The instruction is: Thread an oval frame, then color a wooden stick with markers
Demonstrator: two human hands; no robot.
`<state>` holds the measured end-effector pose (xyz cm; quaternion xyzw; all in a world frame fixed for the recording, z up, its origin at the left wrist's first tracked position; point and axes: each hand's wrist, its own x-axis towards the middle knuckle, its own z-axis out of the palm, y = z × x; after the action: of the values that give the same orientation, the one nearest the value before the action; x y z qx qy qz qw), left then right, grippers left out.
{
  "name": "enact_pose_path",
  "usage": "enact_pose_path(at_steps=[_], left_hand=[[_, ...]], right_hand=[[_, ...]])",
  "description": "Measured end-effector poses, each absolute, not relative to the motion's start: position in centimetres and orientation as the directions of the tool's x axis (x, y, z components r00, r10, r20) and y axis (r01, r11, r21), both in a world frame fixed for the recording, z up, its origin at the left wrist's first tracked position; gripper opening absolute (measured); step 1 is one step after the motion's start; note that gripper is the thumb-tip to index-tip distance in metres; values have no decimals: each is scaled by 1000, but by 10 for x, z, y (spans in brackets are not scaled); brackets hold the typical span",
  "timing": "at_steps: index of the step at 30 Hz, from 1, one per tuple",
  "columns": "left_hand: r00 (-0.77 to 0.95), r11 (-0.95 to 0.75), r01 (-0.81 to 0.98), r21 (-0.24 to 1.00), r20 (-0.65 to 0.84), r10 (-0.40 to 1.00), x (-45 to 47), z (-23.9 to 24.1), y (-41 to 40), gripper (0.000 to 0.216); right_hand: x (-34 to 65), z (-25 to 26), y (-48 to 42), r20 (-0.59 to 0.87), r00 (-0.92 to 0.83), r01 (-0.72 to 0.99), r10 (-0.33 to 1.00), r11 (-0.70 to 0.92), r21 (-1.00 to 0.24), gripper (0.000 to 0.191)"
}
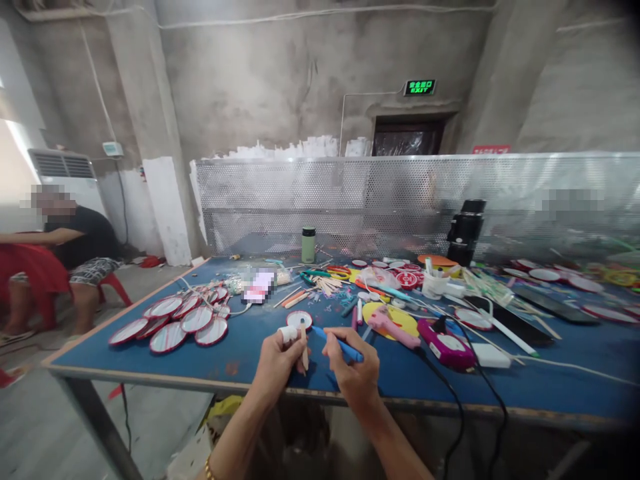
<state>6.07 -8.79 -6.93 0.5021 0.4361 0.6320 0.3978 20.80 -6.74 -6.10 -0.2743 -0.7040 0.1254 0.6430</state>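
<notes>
Blue pen (351, 351), clasped in the right grip (357, 373), points toward a wooden stick (305, 353) the left grip (277, 358) pinches.

The wearer's 2 hands (357, 373), 1 held pen (350, 351), 1 held stick (304, 352), 1 green bottle (309, 247), 1 black flask (466, 233), 1 exit sign (420, 87).

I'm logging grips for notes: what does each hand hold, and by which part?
The left hand pinches a wooden stick around mid-length; the right hand grips a blue pen-like tool by its barrel.
</notes>
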Motion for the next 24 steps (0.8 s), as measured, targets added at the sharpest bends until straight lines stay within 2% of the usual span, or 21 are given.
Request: enact_pose_path(at_steps=[15,20,24], left_hand=[[-164,-237,-83,968,221,961,85,-72,-68,28],[-158,-273,-40,961,264,952,80,-75,-77,28],[-168,-250,-38,968,240,956,79,-74,-80,28]], right_hand=[[217,-50,-54,824,16,253,567,795,-552,15],[215,-51,-64,889,-93,336,448,855,-396,15],[215,-50,-67,874,-80,363,480,830,-423,16]])
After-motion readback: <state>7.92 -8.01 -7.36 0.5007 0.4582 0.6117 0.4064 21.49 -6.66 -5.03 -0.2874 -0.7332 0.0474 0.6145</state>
